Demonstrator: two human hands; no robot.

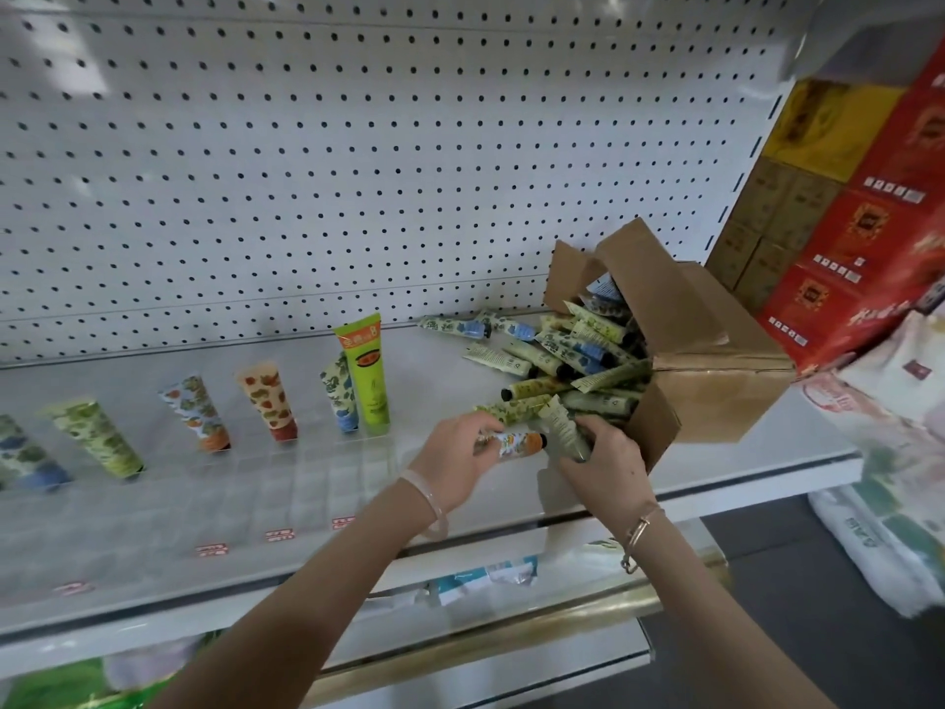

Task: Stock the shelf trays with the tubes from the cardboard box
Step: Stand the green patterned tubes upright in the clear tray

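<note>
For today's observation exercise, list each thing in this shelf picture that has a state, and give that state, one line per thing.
Cardboard box: on its side, flaps open, tubes spilling out.
Spilled tubes: lying loose on the shelf.
Bright green tube: upright, cap down.
Strawberry tube: upright, cap down.
Left hand: closed on an orange-capped tube.
Right hand: closed on a dark-capped green tube.
Clear tray dividers: mostly unfilled.

Bright, even light; soft glare on the white perforated metal back panel [358, 161] near 11 o'clock; wide-angle bending toward the edges; blur at 3 and 7 o'clock.
</note>
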